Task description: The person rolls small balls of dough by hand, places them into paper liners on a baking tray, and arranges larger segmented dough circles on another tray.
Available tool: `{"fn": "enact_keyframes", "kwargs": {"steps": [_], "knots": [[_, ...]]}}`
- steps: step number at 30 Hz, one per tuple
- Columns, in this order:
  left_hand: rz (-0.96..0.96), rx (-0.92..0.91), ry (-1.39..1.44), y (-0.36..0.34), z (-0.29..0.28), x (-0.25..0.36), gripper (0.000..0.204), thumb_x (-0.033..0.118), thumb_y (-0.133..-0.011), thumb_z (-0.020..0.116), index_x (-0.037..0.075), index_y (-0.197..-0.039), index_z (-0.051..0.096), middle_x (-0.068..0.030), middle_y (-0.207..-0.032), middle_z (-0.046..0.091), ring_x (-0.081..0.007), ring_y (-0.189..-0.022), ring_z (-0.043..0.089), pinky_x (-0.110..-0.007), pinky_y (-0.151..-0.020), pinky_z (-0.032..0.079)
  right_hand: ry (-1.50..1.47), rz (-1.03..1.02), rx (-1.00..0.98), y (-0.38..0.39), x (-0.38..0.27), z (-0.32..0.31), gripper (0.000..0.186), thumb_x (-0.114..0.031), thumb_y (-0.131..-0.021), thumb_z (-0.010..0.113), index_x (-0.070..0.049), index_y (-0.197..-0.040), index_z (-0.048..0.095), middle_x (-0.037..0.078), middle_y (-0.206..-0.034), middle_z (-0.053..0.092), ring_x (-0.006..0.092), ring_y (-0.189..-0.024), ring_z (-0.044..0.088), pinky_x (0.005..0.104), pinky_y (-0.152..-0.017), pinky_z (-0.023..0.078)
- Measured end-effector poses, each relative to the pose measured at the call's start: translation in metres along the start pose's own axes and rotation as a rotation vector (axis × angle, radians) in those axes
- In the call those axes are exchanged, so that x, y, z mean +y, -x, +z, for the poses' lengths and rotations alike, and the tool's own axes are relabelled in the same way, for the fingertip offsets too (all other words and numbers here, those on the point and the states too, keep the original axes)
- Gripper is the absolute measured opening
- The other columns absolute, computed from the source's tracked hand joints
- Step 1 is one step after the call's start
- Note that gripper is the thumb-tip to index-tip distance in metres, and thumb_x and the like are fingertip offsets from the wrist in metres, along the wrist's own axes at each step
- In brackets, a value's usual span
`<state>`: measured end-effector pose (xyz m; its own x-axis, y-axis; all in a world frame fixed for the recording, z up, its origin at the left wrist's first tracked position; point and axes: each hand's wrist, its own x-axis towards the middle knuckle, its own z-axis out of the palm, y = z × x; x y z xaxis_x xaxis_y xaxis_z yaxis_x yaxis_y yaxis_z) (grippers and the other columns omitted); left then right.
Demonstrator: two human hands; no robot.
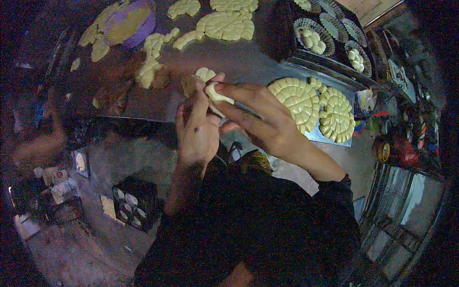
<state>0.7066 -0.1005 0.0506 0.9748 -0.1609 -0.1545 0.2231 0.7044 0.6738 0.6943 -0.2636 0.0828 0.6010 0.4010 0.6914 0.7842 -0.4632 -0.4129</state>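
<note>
Just past the near edge of the work table, my two hands meet around a pale piece of dough point(220, 96). My left hand point(198, 136) is closed on it from below, thumb up against its side. From the right, my right hand point(267, 115) pinches the same dough between thumb and fingers. Another small dough lump point(205, 74) shows just beyond the fingertips; whether it is touched I cannot tell. Right of my right hand lies a scored dough round point(296, 103), cut into many small segments, and beside it a second dough round point(337, 117).
Cut dough slabs point(227, 25) lie across the far table point(191, 62). A purple disc point(141, 28) bears dough at far left. A dark crate point(330, 71) holds fluted cups point(351, 31), some with dough balls. At left, another person's blurred arm point(40, 146) reaches in. A black crate point(136, 203) stands lower left.
</note>
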Motion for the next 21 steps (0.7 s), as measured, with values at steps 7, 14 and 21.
{"fn": "enact_keyframes", "kwargs": {"steps": [7,14,21], "knots": [[0.363,0.008,-0.87,0.02,-0.005,0.006,0.02,0.001,-0.089,0.061,-0.003,-0.107,0.07,-0.014,-0.102,0.071,-0.0176,-0.094,0.065,-0.031,-0.083,0.051,-0.389,0.198,-0.011,-0.006,-0.019,-0.015,0.015,-0.008,-0.082,0.071,-0.002,-0.097,0.07,0.008,-0.091,0.07,0.0264,-0.08,0.065,0.0369,-0.072,0.05],[0.6,-0.269,-0.54,0.023,-0.021,0.024,0.02,0.002,-0.088,0.067,-0.001,-0.106,0.072,-0.0175,-0.104,0.072,-0.0205,-0.098,0.067,-0.032,-0.087,0.052,-0.217,0.121,-0.018,-0.041,-0.027,-0.005,0.02,-0.013,-0.077,0.08,-0.003,-0.09,0.07,0.008,-0.094,0.06,0.02,-0.079,0.058,0.0319,-0.07,0.044],[0.396,-0.262,-0.235,0.008,-0.058,0.07,0.023,0.008,-0.093,0.064,-0.004,-0.112,0.067,-0.0166,-0.109,0.069,-0.024,-0.102,0.066,-0.034,-0.093,0.051,-0.643,0.315,-0.038,-0.072,-0.036,0.047,0.072,-0.025,-0.075,0.084,0.0,-0.132,0.048,0.008,-0.108,0.064,0.014,-0.088,0.06,0.0277,-0.076,0.046]]}}
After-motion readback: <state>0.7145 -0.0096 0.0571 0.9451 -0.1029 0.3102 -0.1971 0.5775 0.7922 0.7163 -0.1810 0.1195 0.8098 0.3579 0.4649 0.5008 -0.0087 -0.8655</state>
